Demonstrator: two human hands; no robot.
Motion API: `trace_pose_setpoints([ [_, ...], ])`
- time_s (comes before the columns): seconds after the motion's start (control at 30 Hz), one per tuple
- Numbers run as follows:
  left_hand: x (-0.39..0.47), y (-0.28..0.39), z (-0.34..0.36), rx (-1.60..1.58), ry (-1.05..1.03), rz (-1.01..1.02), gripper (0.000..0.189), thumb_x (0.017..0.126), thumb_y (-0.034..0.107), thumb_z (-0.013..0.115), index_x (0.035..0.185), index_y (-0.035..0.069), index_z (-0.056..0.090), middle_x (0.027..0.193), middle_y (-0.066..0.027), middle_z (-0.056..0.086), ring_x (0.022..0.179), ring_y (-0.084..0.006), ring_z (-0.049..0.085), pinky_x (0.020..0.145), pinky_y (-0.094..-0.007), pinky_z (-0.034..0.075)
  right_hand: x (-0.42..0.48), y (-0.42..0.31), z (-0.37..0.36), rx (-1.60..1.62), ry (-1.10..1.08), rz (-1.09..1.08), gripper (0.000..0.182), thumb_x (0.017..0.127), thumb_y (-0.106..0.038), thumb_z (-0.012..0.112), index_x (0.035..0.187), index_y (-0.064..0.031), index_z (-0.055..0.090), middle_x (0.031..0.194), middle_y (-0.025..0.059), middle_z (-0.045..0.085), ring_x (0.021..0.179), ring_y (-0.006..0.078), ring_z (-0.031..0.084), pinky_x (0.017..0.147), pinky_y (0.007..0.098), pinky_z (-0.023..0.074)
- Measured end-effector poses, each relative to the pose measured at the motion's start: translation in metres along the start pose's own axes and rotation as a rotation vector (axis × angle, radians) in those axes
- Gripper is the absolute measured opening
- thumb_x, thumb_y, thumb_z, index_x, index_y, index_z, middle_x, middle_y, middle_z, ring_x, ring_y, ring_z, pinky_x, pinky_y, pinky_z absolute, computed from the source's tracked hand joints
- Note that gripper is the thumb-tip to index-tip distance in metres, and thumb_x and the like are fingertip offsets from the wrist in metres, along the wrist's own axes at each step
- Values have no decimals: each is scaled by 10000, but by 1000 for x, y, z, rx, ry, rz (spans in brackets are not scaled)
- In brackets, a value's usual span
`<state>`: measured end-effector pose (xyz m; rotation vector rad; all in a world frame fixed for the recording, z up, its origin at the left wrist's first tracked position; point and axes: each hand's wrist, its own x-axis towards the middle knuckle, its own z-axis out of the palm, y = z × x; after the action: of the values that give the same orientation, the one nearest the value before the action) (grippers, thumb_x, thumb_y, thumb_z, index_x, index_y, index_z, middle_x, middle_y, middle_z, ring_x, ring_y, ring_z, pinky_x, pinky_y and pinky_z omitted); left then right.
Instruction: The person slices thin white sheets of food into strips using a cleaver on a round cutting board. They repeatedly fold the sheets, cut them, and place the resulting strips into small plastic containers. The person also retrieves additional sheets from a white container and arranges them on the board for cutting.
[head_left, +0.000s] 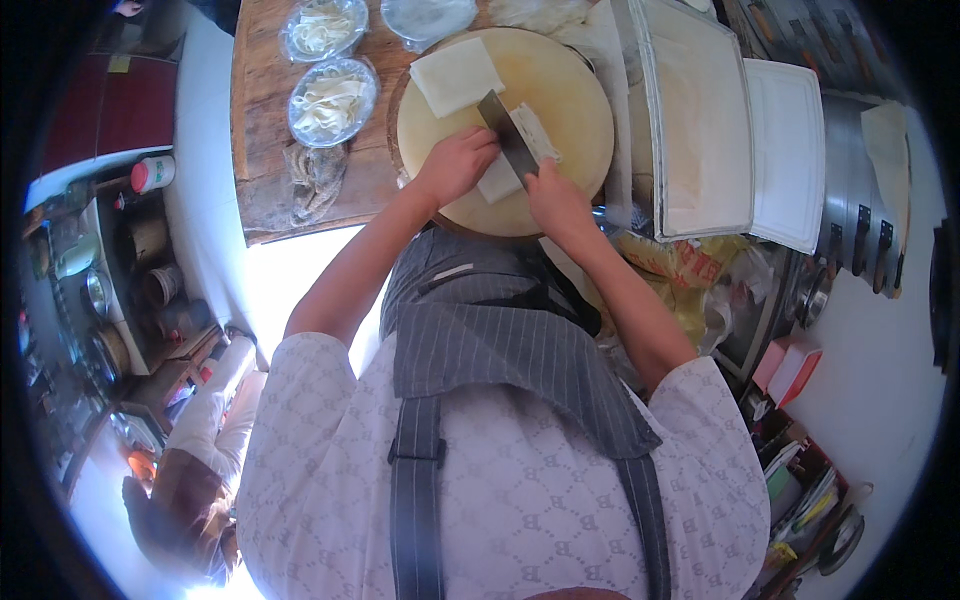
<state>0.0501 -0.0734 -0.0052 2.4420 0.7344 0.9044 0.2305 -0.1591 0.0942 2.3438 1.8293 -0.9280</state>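
My right hand (559, 199) grips a cleaver (506, 135), its blade slanting across a round chopping board (581, 90). My left hand (459, 166), fingers curled, presses on a folded pale sheet (501, 180) of dough or bean curd skin, partly hidden under the hand and the blade. The fingertips are close beside the blade. On its other side lies a narrow bundle of cut strips (536, 133). Farther back on the board rests another folded pale sheet (456, 75), near the cleaver's far end.
Two plastic-lined bowls (332, 103) (326, 30) of pale strips and a crumpled cloth (316, 176) occupy the wooden table's left side. A plastic-covered dish (427, 19) sits behind the board. Large white trays (705, 127) stand close to its right. Another person (195, 465) is at lower left.
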Motion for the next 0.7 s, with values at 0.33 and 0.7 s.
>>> trace_pose_setpoints([
  [0.33,-2,-1,-6,-40,-96,-13,142,789,66,652,922,28,686,1036,-113,645,1034,-317,615,870,-402,530,10,4,26,-30,79,-67,292,1021,-281,466,1069,8,475,898,292,680,850,512,652,753,602,499],
  [0.7,-8,-1,-11,8,-73,20,139,798,109,620,903,42,681,1022,-79,639,985,-276,618,828,-377,533,-6,-4,24,-70,16,-39,271,1033,-264,442,1042,3,485,880,288,682,848,502,661,770,588,509],
])
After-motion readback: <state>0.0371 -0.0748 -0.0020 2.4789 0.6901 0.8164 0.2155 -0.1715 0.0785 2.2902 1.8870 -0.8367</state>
